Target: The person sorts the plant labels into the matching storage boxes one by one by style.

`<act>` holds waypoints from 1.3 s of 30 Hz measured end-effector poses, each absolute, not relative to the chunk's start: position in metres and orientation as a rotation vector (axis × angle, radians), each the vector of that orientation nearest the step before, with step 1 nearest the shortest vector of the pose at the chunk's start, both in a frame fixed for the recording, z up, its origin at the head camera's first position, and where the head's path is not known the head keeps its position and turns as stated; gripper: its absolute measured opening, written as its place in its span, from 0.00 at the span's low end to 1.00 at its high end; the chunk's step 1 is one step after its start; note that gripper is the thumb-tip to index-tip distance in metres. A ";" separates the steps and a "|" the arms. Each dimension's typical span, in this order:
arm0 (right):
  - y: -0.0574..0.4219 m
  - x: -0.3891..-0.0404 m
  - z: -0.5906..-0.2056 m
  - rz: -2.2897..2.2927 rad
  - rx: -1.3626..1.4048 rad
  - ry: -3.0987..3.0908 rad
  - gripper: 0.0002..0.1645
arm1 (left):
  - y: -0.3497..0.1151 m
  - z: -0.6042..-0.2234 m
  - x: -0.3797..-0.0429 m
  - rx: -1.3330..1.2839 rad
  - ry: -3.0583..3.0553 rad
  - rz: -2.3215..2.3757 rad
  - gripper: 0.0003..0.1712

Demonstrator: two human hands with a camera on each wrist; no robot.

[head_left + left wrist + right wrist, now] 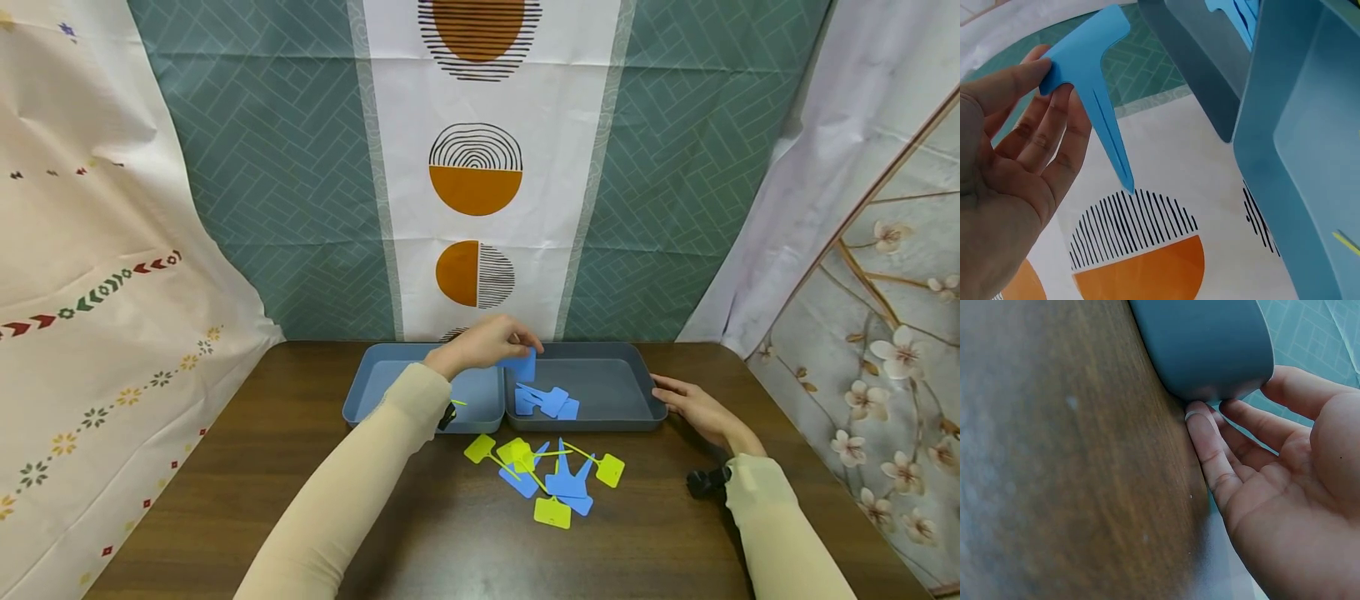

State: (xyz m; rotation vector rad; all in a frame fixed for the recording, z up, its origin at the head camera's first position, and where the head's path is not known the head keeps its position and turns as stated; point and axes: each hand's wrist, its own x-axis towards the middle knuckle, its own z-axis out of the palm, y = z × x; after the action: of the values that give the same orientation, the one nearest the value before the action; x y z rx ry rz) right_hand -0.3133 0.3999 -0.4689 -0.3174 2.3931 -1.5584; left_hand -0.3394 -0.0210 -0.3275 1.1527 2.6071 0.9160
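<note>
In the left wrist view my left hand pinches a blue T-shaped plant label between thumb and fingers, its pointed stem hanging down. Seen from the head, this left hand is above the inner walls of the two trays. The dark grey tray holds several blue labels. A bit of yellow label shows in the lighter blue-grey tray, partly hidden by my left arm. My right hand rests its fingertips against the dark tray's right outer wall, fingers loosely extended.
A loose pile of yellow labels and blue labels lies on the brown wooden table, in front of the trays. The trays stand side by side near the back edge, close to a patterned curtain.
</note>
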 end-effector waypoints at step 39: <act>0.399 -0.313 -0.467 -1.528 -0.295 2.398 0.44 | 0.055 -0.335 -0.353 1.145 2.539 0.643 0.07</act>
State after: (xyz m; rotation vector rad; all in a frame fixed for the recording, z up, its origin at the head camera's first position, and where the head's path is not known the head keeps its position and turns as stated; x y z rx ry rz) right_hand -0.3133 0.3993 -0.4673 -0.2951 2.3977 -1.5283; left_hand -0.3529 0.0546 -0.3352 1.1448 2.5390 0.6434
